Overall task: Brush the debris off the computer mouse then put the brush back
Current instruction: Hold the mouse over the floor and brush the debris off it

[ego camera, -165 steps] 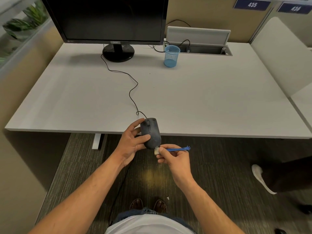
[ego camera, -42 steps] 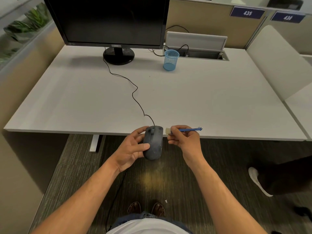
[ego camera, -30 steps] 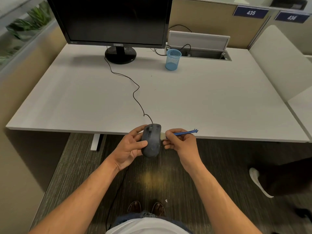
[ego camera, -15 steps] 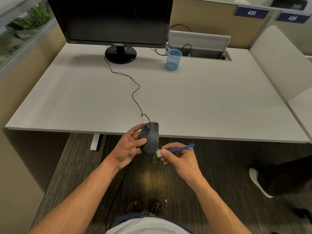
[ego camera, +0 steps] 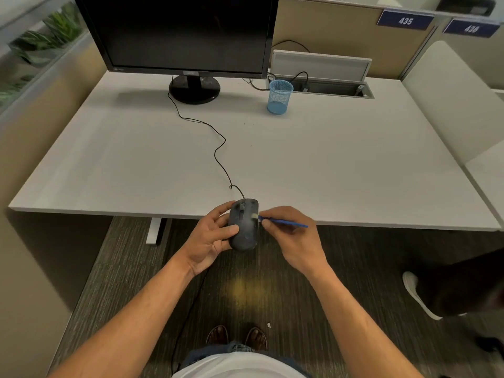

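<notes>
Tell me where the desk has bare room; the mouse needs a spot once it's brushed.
The desk is bare across its right half, between the blue mesh cup and the near edge. The left half is bare too, left of the mouse cable. The back is crowded: monitor stand, cup and cable tray.

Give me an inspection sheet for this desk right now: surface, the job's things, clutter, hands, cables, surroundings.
Surface: white desk, a few dark specks.
Job's things: dark mouse held over the desk's near edge; blue brush, bristles on the mouse's right side.
Clutter: blue mesh cup, nothing seen inside.
Grips: left hand holds the mouse; right hand pinches the brush.
Cables: mouse cable snakes toward the monitor; cords enter the open cable tray.
Surroundings: a bystander's white shoe, plants.
</notes>
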